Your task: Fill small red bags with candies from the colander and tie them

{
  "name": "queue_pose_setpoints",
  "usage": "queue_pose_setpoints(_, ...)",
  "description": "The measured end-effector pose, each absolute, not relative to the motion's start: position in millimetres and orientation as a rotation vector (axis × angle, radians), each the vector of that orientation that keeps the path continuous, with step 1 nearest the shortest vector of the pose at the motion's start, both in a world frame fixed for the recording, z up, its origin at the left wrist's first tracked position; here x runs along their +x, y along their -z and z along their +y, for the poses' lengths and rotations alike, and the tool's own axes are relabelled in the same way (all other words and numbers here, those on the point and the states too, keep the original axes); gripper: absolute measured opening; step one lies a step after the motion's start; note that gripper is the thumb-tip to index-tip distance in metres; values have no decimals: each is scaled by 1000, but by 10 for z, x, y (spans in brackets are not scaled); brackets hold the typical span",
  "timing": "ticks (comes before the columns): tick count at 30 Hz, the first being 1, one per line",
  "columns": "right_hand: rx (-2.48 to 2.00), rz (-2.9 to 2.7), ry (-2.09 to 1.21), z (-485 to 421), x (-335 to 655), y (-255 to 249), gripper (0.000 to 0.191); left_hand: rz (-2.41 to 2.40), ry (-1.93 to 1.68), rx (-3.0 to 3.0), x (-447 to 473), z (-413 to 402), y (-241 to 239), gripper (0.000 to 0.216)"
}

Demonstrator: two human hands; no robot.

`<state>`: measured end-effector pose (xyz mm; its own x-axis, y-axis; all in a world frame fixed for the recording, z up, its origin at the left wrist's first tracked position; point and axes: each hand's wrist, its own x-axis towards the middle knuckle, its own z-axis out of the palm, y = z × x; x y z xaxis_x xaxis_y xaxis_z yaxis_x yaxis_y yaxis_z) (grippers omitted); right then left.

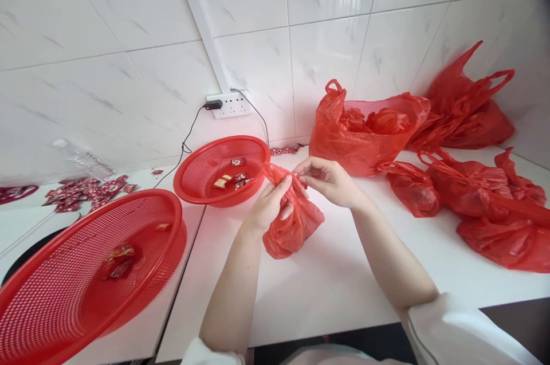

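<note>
A small red plastic bag (296, 227) with something bulging inside is held up over the white table, in front of me. My left hand (271, 204) is closed around its gathered neck, thumb on top. On the right side of that neck, my right hand (329, 180) pinches the bag's upper edge between thumb and fingertips. The bag's contents cannot be made out through the plastic. Just behind my left hand stands a red mesh basket (197, 167) with a few wrapped sweets (240, 177) at its bottom.
A larger red basket (163, 204) with some wrapped packets stands at the left. Red patterned packets (81, 193) lie behind it near a clear plastic bottle (92, 164). Filled red bags (415, 187) lie at the right, below a big open bag (348, 150). A power strip (232, 105) is on the wall.
</note>
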<state>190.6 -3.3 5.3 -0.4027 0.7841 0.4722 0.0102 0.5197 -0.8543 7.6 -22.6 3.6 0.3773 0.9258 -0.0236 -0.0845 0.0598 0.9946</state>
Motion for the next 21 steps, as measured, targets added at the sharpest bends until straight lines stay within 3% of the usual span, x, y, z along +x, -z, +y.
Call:
queue_pose_setpoints(9, -669, -1340, -1032, 87, 2165, -79, 29, 626, -838, 769, 21, -62, -25, 41)
queue_pose_setpoints(17, -388, -1875, -1516, -178, 2214, -199, 22, 445, -906, 530, -7, -74, -62, 29)
queue_pose_setpoints(21, -549, -1777, -1316, -106, 2154, -167, 20, 429, -847, 807, -17, -145, -115, 35)
